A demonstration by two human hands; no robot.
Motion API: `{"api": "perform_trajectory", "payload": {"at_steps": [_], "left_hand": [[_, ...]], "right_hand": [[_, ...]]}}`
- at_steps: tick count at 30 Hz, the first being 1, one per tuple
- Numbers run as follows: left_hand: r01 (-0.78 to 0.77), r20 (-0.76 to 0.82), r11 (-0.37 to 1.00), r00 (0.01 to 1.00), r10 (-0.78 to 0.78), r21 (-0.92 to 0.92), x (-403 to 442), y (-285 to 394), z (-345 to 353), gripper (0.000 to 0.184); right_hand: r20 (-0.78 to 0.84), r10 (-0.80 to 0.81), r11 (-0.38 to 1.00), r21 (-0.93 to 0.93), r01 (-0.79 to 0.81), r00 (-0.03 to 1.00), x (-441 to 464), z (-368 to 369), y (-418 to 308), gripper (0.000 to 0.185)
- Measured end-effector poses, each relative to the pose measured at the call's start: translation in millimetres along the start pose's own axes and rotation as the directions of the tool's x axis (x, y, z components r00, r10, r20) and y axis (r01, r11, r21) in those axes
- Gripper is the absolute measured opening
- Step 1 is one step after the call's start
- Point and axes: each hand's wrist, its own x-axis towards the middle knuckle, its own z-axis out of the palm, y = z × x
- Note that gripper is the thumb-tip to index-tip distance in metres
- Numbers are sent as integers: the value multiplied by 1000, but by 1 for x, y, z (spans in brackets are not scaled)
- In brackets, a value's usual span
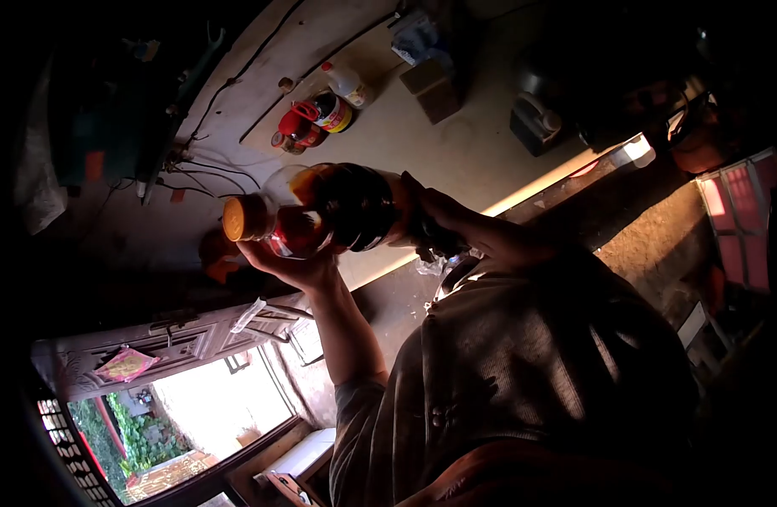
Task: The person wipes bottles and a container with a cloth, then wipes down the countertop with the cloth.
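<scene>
A large clear plastic bottle of dark liquid lies sideways in the air in front of my body. Its orange cap is on and points left. My left hand is closed around the underside near the neck, supporting it from below. At the other end, my right hand grips the bottle's base, its fingers partly lost in shadow. Beyond the bottle is a pale countertop.
On the counter stand a red container, a dark bottle with a yellow-red label and a clear red-capped bottle. Farther along are a brown box and a dark jug. Loose wires hang by the wall. A bright doorway opens lower left.
</scene>
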Motion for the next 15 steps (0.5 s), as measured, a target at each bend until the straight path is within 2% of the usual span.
{"api": "perform_trajectory", "payload": {"at_steps": [1, 2, 3, 4, 5, 6, 7, 8, 9, 10, 11, 12, 13, 14, 15], "left_hand": [[63, -44, 997, 997, -65, -33, -3, 1, 1, 104], [124, -84, 990, 988, -130, -68, -6, 1, 2, 94], [540, 106, 616, 795, -598, -574, -9, -2, -13, 76], [631, 250, 298, 631, -735, -716, -11, -1, -17, 56], [604, 378, -53, 425, -823, -795, -14, 0, -21, 44], [643, 351, 51, 481, -803, -764, -10, 10, -23, 41], [681, 375, 101, 513, -772, -725, -10, 7, -25, 40], [713, 399, 153, 541, -740, -684, -9, 5, -26, 39], [716, 451, 35, 476, -755, -697, -4, 5, -29, 38], [708, 505, -82, 413, -758, -701, 4, 5, -30, 38], [659, 413, -131, 292, -863, -740, 9, 4, -27, 38], [707, 388, -69, 302, -871, -704, 7, -6, -31, 40], [727, 331, -12, 298, -895, -687, 2, -15, -33, 42], [747, 272, 43, 294, -916, -664, -2, -22, -33, 43], [664, 257, -59, 204, -944, -745, 5, -24, -30, 45]], "right_hand": [[-11, 0, 1000, -9, 0, 1000, 4, 0, 3, 74], [-102, -277, 943, -218, 251, 955, 11, 0, 12, 66], [-128, -541, 786, -430, 445, 831, 19, 1, 22, 58], [-85, -760, 546, -622, 561, 644, 24, 2, 29, 50], [-40, -859, 355, -766, 536, 511, 27, 3, 34, 38], [-39, -858, 351, -773, 528, 512, 25, 10, 33, 38], [-219, -784, 600, -505, 620, 581, 23, 21, 34, 36], [-350, -652, 749, -159, 643, 673, 20, 30, 31, 35], [-264, -532, 808, 127, 576, 804, 17, 35, 28, 36], [-267, -532, 810, 115, 575, 803, 19, 39, 28, 36], [-179, -397, 797, 418, 435, 900, 22, 42, 27, 39], [-45, -282, 703, 670, 238, 958, 25, 44, 27, 42], [-12, -102, 749, 658, 85, 995, 16, 54, 23, 49], [91, -219, 695, 713, 90, 972, 40, 49, 54, 56], [76, -249, 725, 676, 133, 966, 33, 61, 58, 58]]}}
